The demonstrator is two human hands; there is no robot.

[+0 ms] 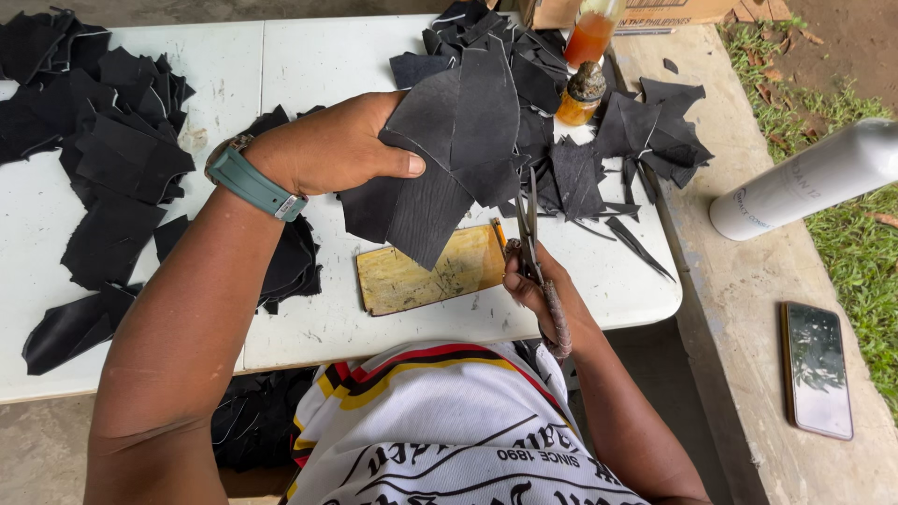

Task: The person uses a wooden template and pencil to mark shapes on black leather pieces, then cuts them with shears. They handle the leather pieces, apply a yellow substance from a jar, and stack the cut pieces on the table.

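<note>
My left hand (327, 145), with a teal watch (251, 182) on the wrist, grips a large black piece of leather-like sheet (458, 150) and holds it up over the white table (309, 65). My right hand (535, 285) is closed around the handles of a pair of scissors (530, 229). The blades point away from me and meet the lower right edge of the held piece. A yellowish wooden board (421, 276) lies on the table under the piece.
Piles of black cut pieces lie at the left (112, 159) and at the back right (645, 126). Two bottles of orange liquid (582, 93) stand at the back. On the concrete ledge at the right lie a white cylinder (804, 178) and a phone (817, 369).
</note>
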